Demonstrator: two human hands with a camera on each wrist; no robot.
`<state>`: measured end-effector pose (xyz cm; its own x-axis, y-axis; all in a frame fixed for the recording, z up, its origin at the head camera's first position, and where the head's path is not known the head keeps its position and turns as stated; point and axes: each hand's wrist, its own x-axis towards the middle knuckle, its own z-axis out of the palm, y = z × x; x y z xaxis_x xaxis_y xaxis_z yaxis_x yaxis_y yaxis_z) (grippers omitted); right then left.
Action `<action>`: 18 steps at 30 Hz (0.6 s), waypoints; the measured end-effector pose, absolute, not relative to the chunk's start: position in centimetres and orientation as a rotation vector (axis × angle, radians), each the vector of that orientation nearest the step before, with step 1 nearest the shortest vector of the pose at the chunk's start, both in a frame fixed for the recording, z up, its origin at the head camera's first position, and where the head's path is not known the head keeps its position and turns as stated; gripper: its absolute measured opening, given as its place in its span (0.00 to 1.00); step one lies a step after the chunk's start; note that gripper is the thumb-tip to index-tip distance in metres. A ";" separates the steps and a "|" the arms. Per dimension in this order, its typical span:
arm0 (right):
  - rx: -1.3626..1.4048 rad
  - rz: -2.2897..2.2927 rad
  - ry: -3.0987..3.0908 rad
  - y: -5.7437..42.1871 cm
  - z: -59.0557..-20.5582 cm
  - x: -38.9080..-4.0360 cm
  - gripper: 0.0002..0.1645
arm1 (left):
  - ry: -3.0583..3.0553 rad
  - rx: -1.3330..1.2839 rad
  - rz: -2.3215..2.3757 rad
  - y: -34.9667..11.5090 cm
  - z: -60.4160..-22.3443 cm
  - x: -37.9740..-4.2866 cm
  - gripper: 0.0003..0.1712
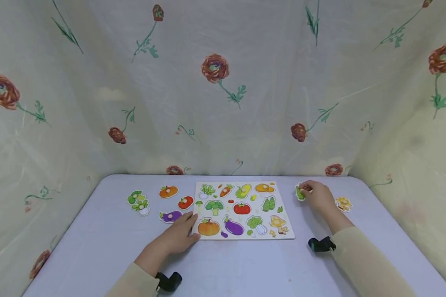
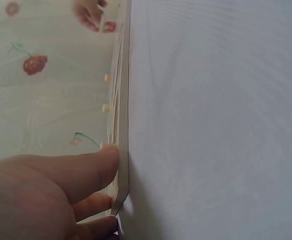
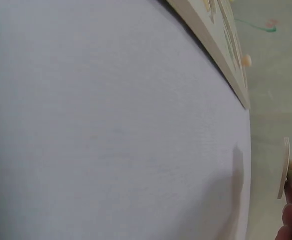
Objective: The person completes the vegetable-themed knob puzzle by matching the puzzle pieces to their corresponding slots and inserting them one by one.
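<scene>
A flat vegetable puzzle board (image 1: 228, 237) lies on the table. Along its left edge rests my left hand (image 1: 176, 235), the fingers fairly straight; in the left wrist view the thumb (image 2: 93, 172) touches the board's rim (image 2: 124, 100) near a corner. Right of the board, my right hand (image 1: 317, 198) pinches a green vegetable puzzle piece (image 1: 300, 192) with a white border. That piece (image 3: 284, 170) appears edge-on and raised in the right wrist view, with fingers behind it. Fingers partly hide its picture. A mushroom piece (image 1: 343, 203) lies beside the right hand.
Left of the board lie a pumpkin piece (image 1: 169, 191), a tomato piece (image 1: 186, 202), an eggplant piece (image 1: 171, 216), a broccoli piece (image 1: 135, 196) and a leafy green-and-white piece (image 1: 143, 208). The last two touch or overlap. A flowered curtain (image 1: 260, 136) hangs behind the table.
</scene>
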<state>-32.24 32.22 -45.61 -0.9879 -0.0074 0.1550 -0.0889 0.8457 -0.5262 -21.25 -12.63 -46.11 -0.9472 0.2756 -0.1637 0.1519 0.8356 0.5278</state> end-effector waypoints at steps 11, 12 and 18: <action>0.106 0.810 -2.902 30.1 -44.4 -30.2 0.09 | 2.794 0.338 0.745 -12.8 -46.2 -21.7 0.40; 0.110 0.809 -2.904 29.9 -44.4 -30.0 0.09 | 2.795 0.341 0.744 -12.8 -46.2 -21.7 0.40; 0.145 0.809 -2.906 28.7 -44.2 -29.0 0.08 | 2.790 0.329 0.740 -12.8 -46.3 -21.7 0.40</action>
